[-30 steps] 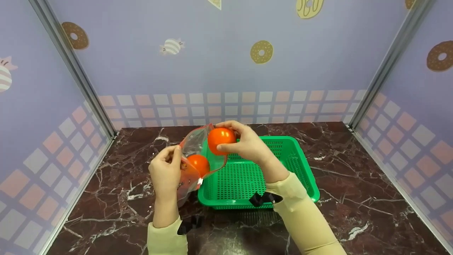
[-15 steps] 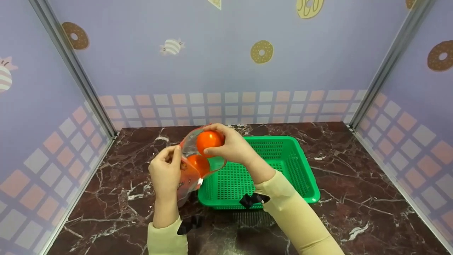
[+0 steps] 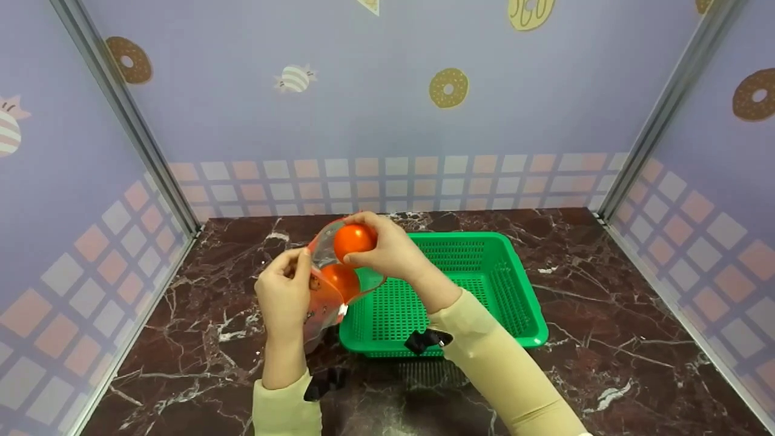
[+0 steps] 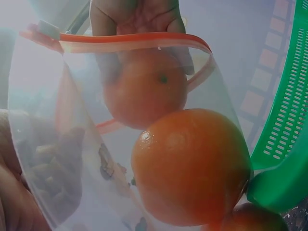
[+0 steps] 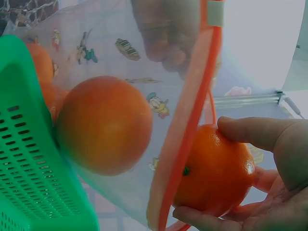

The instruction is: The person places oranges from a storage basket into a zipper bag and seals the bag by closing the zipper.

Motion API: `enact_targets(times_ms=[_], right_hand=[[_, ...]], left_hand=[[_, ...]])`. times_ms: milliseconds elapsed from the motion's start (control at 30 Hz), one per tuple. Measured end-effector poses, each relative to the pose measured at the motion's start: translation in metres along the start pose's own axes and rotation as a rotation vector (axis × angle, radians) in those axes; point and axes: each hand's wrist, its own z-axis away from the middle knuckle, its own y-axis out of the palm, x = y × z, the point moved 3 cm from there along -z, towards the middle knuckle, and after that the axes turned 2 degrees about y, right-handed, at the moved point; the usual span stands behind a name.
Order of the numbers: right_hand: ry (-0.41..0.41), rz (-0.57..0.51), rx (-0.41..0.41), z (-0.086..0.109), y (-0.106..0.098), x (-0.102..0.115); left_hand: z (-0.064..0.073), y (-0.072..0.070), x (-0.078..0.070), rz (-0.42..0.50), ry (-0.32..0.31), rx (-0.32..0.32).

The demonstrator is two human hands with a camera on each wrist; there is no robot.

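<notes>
My left hand (image 3: 284,297) pinches the rim of a clear zip bag (image 4: 36,120) with red edging and small cartoon prints. The bag's mouth gapes toward the right. Between the thumb and fingers of my right hand (image 3: 390,251) is an orange (image 5: 216,171), held at the mouth and partly within it. Another orange (image 3: 340,281) lies inside the bag, just below the held one. More orange fruit (image 5: 41,62) shows lower in the bag in the right wrist view, its number hard to tell. The bag leans against the left rim of a green basket (image 3: 445,350).
The green basket, with slotted walls, stands on a dark red marbled table (image 3: 206,339), under my right forearm. A lilac wall (image 3: 375,121) with sweets and checks closes off the back, and similar panels stand at both sides. A white zip slider (image 5: 215,13) sits on the bag's edge.
My right hand has moved left and slightly down, bringing its orange from the bag's right edge into the mouth, near the other orange. The left hand and the basket have stayed in place.
</notes>
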Motion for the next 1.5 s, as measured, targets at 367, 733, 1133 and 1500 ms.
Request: enact_targets(times_ms=[367,733,1133,1500], right_hand=[[-0.009,0.098,-0.074,-0.001,0.012,0.000],[-0.076,-0.003,-0.170,0.009,0.006,-0.001],[0.249,0.141,-0.074,0.015,-0.015,-0.031],[0.301,0.201,0.208,0.014,-0.010,-0.044]], left_hand=[[-0.002,-0.001,0.001,-0.013,-0.001,-0.004],[-0.001,-0.001,0.001,0.004,-0.008,-0.011],[-0.002,0.000,0.003,-0.006,-0.001,-0.031],[-0.002,-0.002,0.004,0.003,-0.013,-0.039]])
